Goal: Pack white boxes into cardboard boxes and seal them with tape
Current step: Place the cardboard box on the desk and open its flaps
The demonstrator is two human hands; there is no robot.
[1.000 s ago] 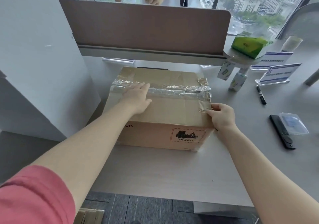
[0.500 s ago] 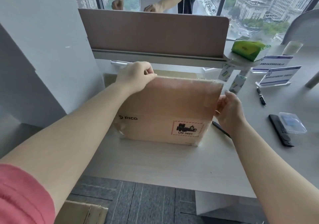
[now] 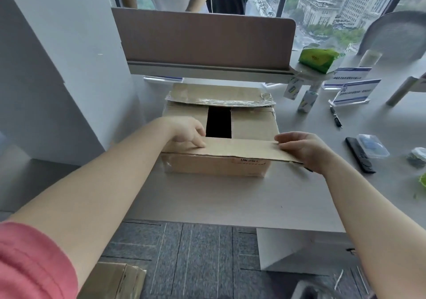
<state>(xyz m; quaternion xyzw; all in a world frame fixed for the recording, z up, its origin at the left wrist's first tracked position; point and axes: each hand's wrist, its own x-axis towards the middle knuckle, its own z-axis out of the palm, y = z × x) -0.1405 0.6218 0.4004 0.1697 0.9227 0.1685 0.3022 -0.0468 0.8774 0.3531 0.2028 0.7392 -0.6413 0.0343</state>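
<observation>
On a grey desk [image 3: 207,197] by a high window, the cardboard box [image 3: 219,160] sits at twelve o'clock — its near flap [image 3: 239,149] runs nine-to-three. The left hand [image 3: 186,130] presses one end with loosely curled fingers; the right hand [image 3: 304,149] pinches the other — equally near.

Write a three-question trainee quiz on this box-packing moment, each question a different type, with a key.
1. True or false: the cardboard box is fully sealed with tape.
2. Which hand presses on the near flap beside the dark gap? A) left hand B) right hand C) neither
3. Fill in: the crumpled clear tape lies along the edge of the ____ flap.

Key
1. False: a dark gap shows between the two inner flaps.
2. A: the left hand presses there, while the right hand grips the flap's right end.
3. Far: the tape runs along the far flap.
</observation>
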